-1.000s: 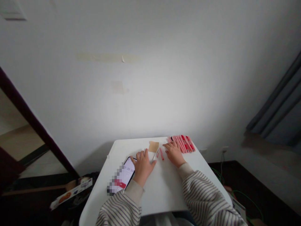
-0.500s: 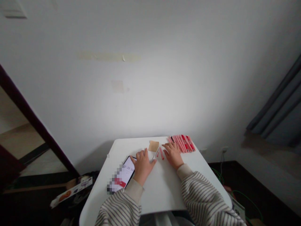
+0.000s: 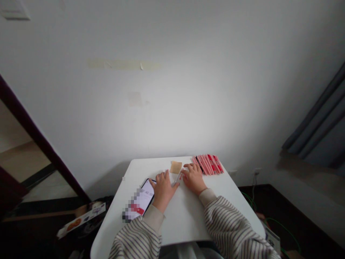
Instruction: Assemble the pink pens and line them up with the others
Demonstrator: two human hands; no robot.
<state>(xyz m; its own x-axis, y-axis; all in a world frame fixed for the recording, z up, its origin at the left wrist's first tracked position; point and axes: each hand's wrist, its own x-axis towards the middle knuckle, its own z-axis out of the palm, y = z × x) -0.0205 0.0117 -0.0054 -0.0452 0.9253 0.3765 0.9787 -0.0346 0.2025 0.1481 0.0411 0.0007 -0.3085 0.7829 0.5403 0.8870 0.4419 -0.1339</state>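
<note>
My left hand (image 3: 164, 190) rests on the white table (image 3: 183, 216), fingers spread, its edge over a phone (image 3: 142, 199) that displays a running timer. A thin whitish stick (image 3: 178, 176) lies just off its thumb side. My right hand (image 3: 194, 178) is low over the table, fingers stretched out leftward and apart. Small pink pieces (image 3: 180, 176) show at its fingertips; a longer pink piece is hidden beneath the hand. Beyond both hands lies a tan paper square (image 3: 176, 167). A row of pink pens (image 3: 208, 164) lies right of my right hand.
The table's back edge is close to a pale wall (image 3: 188, 90). Boxes and clutter (image 3: 83, 217) stand on the floor at left. Green cables (image 3: 250, 201) run on the floor at right, below a grey curtain (image 3: 320, 122).
My right hand has slid left, over the longer pink piece that was visible before. My left hand has stayed in place. The phone's timer has advanced.
</note>
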